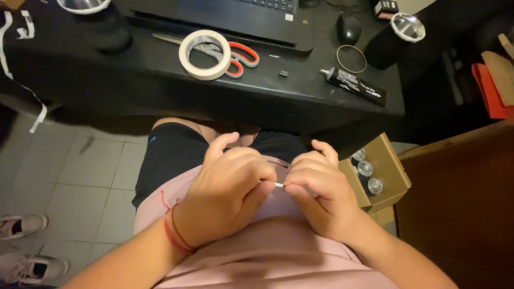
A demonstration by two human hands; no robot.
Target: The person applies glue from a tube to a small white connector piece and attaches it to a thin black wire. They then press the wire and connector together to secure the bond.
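A small white stick-like piece is pinched at both ends, between the fingertips of the left hand and those of the right hand; what it is cannot be told, too small. Both hands are curled narrow, fingers bunched tight on the piece, left index finger lifted a little. The piece is held level over the lap, in front of a pink shirt and above black shorts. A red string bracelet is worn on the left wrist. Just right of the right hand, an open cardboard box with small shiny round-topped items inside is seen, below the desk edge. Beyond the hands, a black desk is set. On it, a roll of masking tape is laid, touching scissors with red-and-grey handles. A black tube is laid near the right edge, with a thin rubber-band ring just behind it and a tiny black bit between tube and scissors. A laptop and a black mouse are placed at the back. Two black cylinders with reflective tops are stood at the far corners. Grey tiled floor is shown left, with pale sneakers at the bottom-left corner.
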